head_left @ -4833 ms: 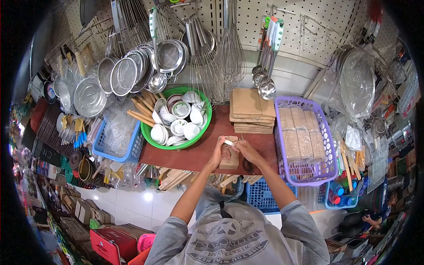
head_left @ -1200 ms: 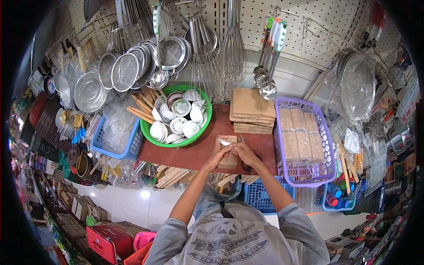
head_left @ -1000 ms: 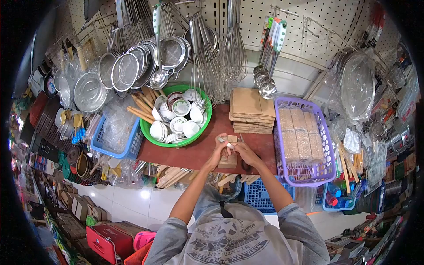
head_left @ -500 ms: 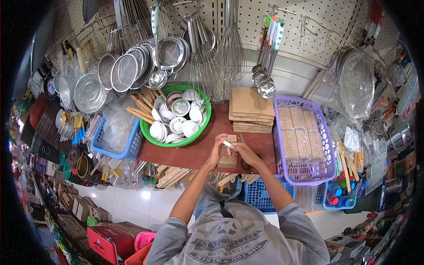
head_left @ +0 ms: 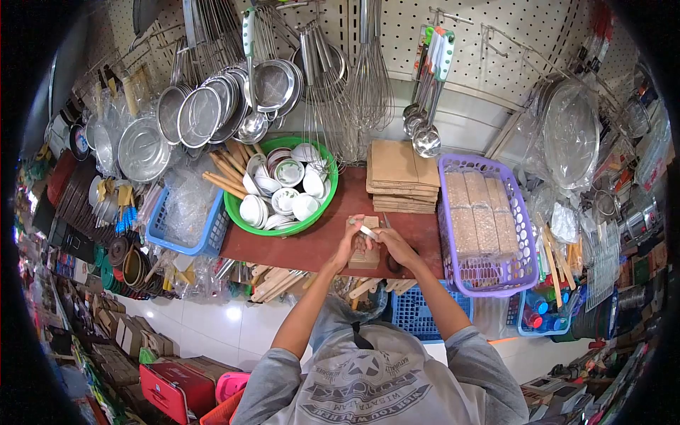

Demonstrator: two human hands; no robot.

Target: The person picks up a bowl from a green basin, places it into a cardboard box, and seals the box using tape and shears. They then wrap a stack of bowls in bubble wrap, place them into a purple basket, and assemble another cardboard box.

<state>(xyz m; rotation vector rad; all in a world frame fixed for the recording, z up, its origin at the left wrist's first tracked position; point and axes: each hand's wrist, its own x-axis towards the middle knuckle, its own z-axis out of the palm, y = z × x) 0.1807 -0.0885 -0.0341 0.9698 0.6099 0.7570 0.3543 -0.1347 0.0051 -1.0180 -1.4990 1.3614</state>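
Observation:
A small wooden block (head_left: 365, 256) with a round carved hollow lies on the reddish-brown shelf (head_left: 297, 246). My left hand (head_left: 349, 239) and my right hand (head_left: 391, 242) meet over it. Between their fingers is a small white strip (head_left: 367, 230), pinched at both ends just above the block. A dark object (head_left: 394, 264) lies on the shelf under my right wrist; I cannot tell what it is.
A green basin (head_left: 322, 207) of white bowls stands to the left, a stack of brown paper packs (head_left: 401, 177) behind, a purple basket (head_left: 513, 214) to the right. Strainers (head_left: 200, 115), whisks (head_left: 368, 78) and ladles (head_left: 427, 138) hang on the pegboard. A blue basket (head_left: 188, 241) sits far left.
Both hands stay over the wooden block, shifting only slightly. The white strip has tilted and moved a little between the fingers.

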